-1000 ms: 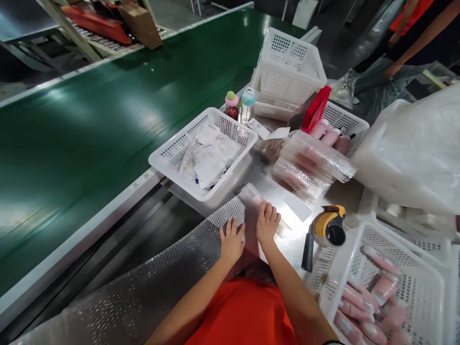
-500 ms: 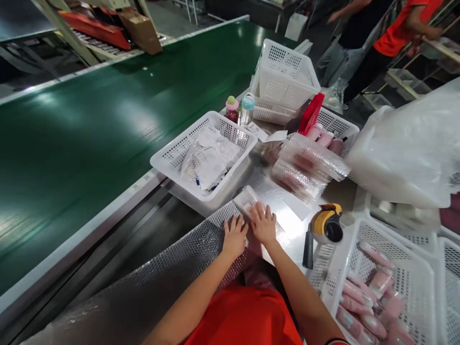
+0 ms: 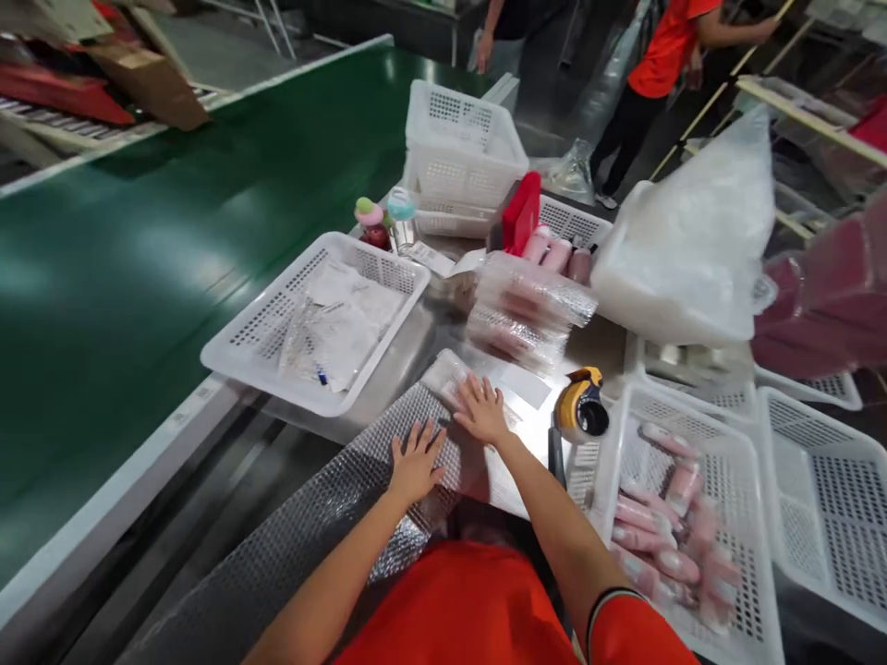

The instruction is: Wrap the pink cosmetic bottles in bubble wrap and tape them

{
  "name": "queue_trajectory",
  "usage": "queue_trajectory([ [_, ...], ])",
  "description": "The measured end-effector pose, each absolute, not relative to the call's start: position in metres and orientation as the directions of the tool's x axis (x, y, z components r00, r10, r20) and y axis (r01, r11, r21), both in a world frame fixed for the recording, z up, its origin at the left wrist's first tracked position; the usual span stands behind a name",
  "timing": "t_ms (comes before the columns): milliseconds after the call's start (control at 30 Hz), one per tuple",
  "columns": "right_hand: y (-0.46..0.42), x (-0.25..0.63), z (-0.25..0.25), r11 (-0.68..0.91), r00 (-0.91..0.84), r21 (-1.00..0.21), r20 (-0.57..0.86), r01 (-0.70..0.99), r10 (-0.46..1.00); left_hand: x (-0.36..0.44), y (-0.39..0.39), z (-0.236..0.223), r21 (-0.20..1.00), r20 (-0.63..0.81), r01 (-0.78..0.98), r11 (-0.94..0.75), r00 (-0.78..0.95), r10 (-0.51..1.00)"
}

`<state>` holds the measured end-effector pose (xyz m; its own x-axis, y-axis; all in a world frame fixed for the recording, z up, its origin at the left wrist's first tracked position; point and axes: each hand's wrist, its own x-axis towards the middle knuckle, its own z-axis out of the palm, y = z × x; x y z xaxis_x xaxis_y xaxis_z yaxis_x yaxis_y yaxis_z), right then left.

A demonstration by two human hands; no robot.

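Note:
A long sheet of bubble wrap (image 3: 297, 526) runs from the lower left up onto the metal table (image 3: 408, 337). My left hand (image 3: 414, 464) lies flat on it with fingers spread. On the bubble wrap's far end is a rolled part (image 3: 442, 369); what is inside, if anything, I cannot make out. My right hand (image 3: 481, 409) rests palm down on this roll, its fingers apart. Just right of that hand lie a white sheet of paper (image 3: 525, 385) and a yellow tape dispenser (image 3: 582, 402) with a dark handle.
Bubble-wrapped bundles (image 3: 530, 309) lie beyond my hands. A white basket (image 3: 319, 402) holds bagged papers at left, beside a green conveyor belt (image 3: 139, 249). Another basket (image 3: 752, 517) holds pink bottles at right. Stacked baskets (image 3: 464, 152) and two bottles stand behind. Other people are farther back.
The camera view has swung to the right. My left hand has slid back along the bubble wrap, farther from my right hand, and its fingers have spread. My right hand stays on the roll.

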<state>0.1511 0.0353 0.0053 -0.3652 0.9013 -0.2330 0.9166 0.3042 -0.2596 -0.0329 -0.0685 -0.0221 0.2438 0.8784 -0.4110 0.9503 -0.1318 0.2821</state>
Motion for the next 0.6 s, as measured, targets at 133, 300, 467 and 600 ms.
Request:
queue_trajectory([
  [133,0.001,0.200,0.013,0.041,-0.006,-0.380,0.092,0.924,0.996,-0.032,-0.066,-0.018,0.220,-0.331,0.960,-0.172,0.239,0.913],
  [300,-0.059,0.257,0.005,-0.528,0.529,-0.129,-0.035,0.839,0.848,-0.034,-0.049,-0.013,0.166,-0.275,0.982,-0.094,0.137,0.952],
  [467,-0.087,0.283,-0.009,-0.519,0.511,-0.218,-0.096,0.826,0.854,-0.045,-0.028,-0.010,0.131,-0.411,0.991,0.029,0.028,0.911],
  [600,-0.097,0.256,-0.001,-0.278,0.315,-0.532,-0.023,0.800,0.949,-0.056,-0.021,-0.008,0.162,-0.425,0.983,0.087,-0.010,0.905],
])
